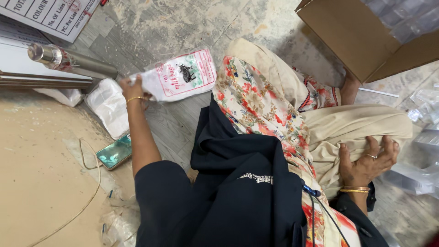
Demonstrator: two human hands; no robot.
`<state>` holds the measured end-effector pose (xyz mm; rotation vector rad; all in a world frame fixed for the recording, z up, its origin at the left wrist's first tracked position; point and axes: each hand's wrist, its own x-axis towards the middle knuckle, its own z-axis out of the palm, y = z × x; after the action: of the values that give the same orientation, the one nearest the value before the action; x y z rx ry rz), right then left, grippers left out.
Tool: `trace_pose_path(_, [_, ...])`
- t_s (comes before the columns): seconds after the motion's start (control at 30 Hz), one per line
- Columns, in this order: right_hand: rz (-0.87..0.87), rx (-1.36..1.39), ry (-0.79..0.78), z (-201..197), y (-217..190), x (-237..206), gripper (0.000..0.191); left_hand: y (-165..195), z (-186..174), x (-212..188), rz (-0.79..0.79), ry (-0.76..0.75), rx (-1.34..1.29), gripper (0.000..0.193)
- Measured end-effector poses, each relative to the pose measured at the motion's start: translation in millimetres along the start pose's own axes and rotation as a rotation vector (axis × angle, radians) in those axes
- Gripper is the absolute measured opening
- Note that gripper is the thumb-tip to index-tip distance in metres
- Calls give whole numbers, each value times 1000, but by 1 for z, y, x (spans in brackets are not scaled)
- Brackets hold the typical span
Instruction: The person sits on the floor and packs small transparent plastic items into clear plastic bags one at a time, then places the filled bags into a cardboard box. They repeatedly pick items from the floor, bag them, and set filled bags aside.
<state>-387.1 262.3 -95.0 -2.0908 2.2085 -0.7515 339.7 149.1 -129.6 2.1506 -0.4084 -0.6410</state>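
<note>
My left hand (129, 87) is stretched out to the left and grips the edge of a white plastic packet of bags (180, 75) with red and black print, held just above the grey floor. A gold bangle sits on that wrist. My right hand (368, 160) rests flat with fingers spread on my beige-trousered knee, wearing a ring and gold bangles. I sit on the floor in a dark top and a floral scarf.
A stack of white plastic bags (109, 107) and a phone (115, 152) lie left of my arm. A metal cylinder (68, 61) and a printed sheet (50, 13) sit top left. An open cardboard box (366, 36) stands top right, clear packets (425, 119) at right.
</note>
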Motion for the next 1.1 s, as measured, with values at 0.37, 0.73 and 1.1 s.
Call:
trace_pose_path(0.37, [-12, 17, 1, 0, 1, 0, 62, -18, 4, -14, -728, 153, -308, 87])
trace_pose_path(0.73, [0, 27, 2, 2, 5, -3, 58, -21, 23, -15, -631, 248, -759, 47])
trace_pose_path(1.1, [7, 8, 8, 6, 8, -5, 58, -15, 32, 2, -165, 521, 31, 39])
